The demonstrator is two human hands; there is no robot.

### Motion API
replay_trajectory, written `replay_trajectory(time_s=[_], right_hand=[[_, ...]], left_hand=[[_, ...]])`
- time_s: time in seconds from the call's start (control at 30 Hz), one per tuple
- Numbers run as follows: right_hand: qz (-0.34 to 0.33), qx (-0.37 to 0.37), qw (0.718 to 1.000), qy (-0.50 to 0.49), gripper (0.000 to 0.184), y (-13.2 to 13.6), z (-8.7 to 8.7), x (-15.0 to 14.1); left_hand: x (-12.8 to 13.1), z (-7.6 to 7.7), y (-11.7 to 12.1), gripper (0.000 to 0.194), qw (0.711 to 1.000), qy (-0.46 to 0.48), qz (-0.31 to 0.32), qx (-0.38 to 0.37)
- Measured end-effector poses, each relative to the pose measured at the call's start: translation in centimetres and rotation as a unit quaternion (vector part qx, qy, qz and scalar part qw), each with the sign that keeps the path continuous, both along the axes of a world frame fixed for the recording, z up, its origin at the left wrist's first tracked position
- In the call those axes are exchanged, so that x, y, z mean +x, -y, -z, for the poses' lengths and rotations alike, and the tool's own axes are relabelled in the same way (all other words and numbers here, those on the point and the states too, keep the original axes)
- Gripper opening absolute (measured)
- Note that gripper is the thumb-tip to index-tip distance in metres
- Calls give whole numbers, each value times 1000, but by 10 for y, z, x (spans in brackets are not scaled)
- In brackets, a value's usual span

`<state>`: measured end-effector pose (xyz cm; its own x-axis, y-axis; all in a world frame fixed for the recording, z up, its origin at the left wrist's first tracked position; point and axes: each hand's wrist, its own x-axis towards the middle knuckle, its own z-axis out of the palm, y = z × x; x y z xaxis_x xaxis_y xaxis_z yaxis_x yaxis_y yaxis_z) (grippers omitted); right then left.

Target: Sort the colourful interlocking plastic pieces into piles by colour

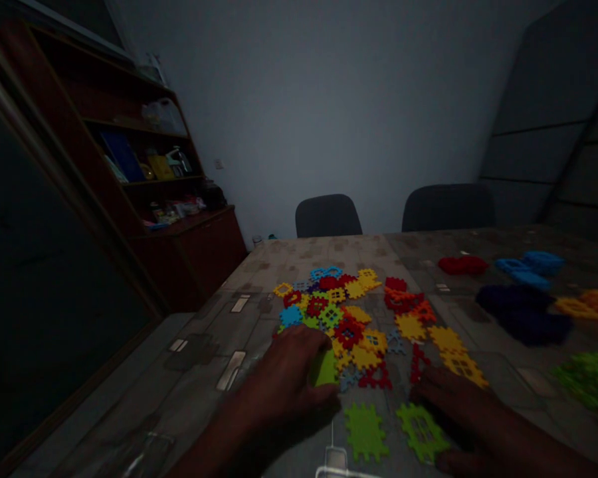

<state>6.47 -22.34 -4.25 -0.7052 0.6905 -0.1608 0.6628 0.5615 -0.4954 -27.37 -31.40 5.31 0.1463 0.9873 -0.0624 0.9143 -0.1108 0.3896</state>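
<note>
A heap of mixed coloured interlocking plastic tiles (pixel 351 309) lies in the middle of the patterned table (pixel 219 332). My left hand (pixel 292 372) rests at the heap's near edge, fingers curled round a green tile (pixel 323 367). Flat on the table nearby, my right hand (pixel 453 405) has its thumb against a green window-style tile (pixel 421 431). Another flat green tile (pixel 365 433) lies between the hands.
Sorted piles sit at the right: red (pixel 462 265), blue (pixel 531 267), dark purple (pixel 525 312), orange-yellow (pixel 591 304) and green (pixel 591 382). Two dark chairs (pixel 327 215) stand at the table's far side. A wooden shelf unit (pixel 149 186) fills the left.
</note>
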Motion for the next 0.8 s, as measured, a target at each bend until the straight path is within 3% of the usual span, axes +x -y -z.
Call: replay_trajectory(time_s=[0.2, 0.27, 0.37, 0.5, 0.6, 0.8], right_hand=[[-3, 31, 999, -37, 74, -1, 15, 5], [0, 37, 999, -35, 73, -1, 16, 4], [-11, 26, 999, -17, 73, 1, 9, 1], [0, 16, 1000, 9, 74, 3, -1, -2], [3, 11, 1000, 5, 74, 3, 1, 0], [10, 2, 1000, 4, 71, -1, 9, 5]], left_hand=[[50, 25, 14, 45, 994, 1, 105, -27], [55, 32, 13, 51, 992, -16, 116, -36], [56, 29, 12, 51, 994, -24, 95, -57], [46, 19, 9, 35, 998, 8, 51, -19], [26, 22, -4, 21, 1000, -7, 19, 23], [-29, 39, -36, 33, 995, -38, -66, 62]])
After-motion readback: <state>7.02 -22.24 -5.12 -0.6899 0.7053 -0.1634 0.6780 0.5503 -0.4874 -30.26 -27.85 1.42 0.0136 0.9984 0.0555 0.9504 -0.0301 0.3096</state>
